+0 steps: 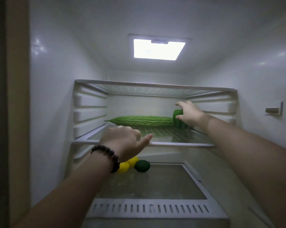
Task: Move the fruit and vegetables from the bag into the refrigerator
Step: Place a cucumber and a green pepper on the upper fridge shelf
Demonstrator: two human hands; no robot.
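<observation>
Inside the lit white refrigerator (56, 96) lie one long bumpy green bitter gourd (142, 120), one glossy green bell pepper (178, 120), two round yellow lemons (123, 167) and one dark green lime (142, 165). The gourd and pepper sit touching at the back of the middle glass shelf (172, 144); the lemons and lime cluster on the lower glass shelf (155, 181). The right hand (189, 113) curls its fingers round the pepper. The left hand (122, 142), a dark beaded bracelet (108, 156) on its wrist, rests on the middle shelf's front edge, fingers curled under and thumb extended. A rectangular lamp (157, 50) glows in the ceiling.
</observation>
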